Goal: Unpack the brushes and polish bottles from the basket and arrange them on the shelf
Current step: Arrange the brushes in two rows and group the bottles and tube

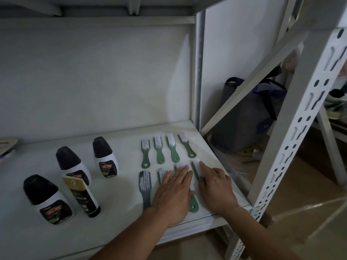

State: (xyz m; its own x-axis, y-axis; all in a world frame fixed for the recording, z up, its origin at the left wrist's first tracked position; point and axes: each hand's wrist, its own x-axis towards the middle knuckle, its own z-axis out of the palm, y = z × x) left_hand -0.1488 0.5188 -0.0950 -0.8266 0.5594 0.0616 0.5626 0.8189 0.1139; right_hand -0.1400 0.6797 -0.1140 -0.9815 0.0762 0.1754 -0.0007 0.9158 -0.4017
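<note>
Several small brushes lie in two rows on the white shelf [120, 147]. The back row holds green brushes [145, 153] side by side. In the front row a grey brush [145, 186] lies at the left. My left hand [173, 192] rests flat, fingers together, on two green brushes [194, 205] of the front row. My right hand [216, 184] lies flat beside it, its fingers touching the rightmost brush [196, 167]. Three white polish bottles with black caps [47, 199] stand at the left, along with a slimmer black bottle [83, 197]. No basket is in view.
The shelf's front edge [187, 226] runs under my forearms. A perforated upright post [300, 132] and a diagonal brace [249, 85] stand at the right. A dark bag [244, 119] sits behind the brace. A flat object [7, 145] lies at the far left.
</note>
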